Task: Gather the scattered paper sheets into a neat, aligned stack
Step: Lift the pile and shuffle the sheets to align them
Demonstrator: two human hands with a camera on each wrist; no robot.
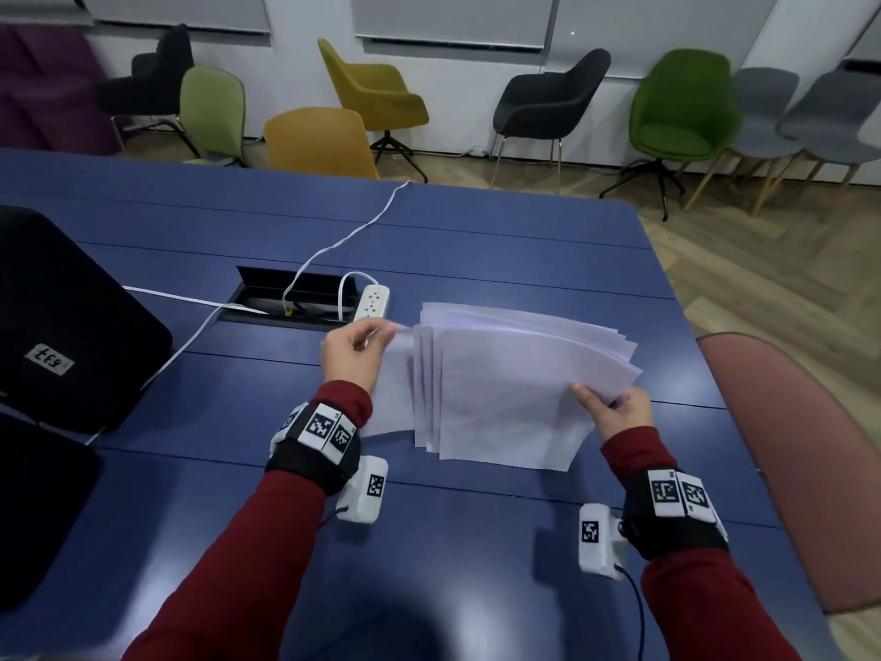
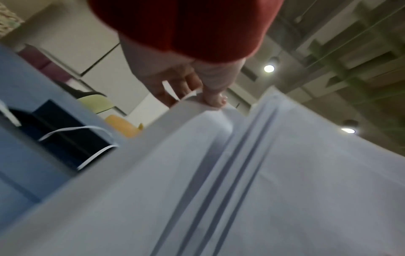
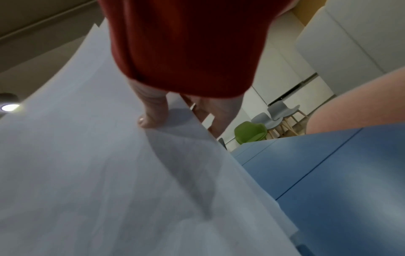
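Several white paper sheets [image 1: 505, 393] are held fanned and tilted above the blue table [image 1: 476, 240], their left edges staggered. My left hand [image 1: 355, 353] pinches the upper left corner of the outermost sheet [image 2: 153, 173]; the left wrist view shows thumb and fingers [image 2: 215, 97] gripping that corner. My right hand [image 1: 612, 410] grips the right edge of the sheets, thumb on top. In the right wrist view the thumb [image 3: 153, 114] presses on the paper [image 3: 87, 173] and the other fingers lie behind it. The lower edges of the sheets hang close to the table.
A white power strip [image 1: 372, 302] and white cables [image 1: 333, 245] lie by an open cable hatch [image 1: 295, 298] just behind the left hand. A black bag [image 1: 71, 326] sits at the left. A pink chair back [image 1: 791, 460] stands at the right table edge.
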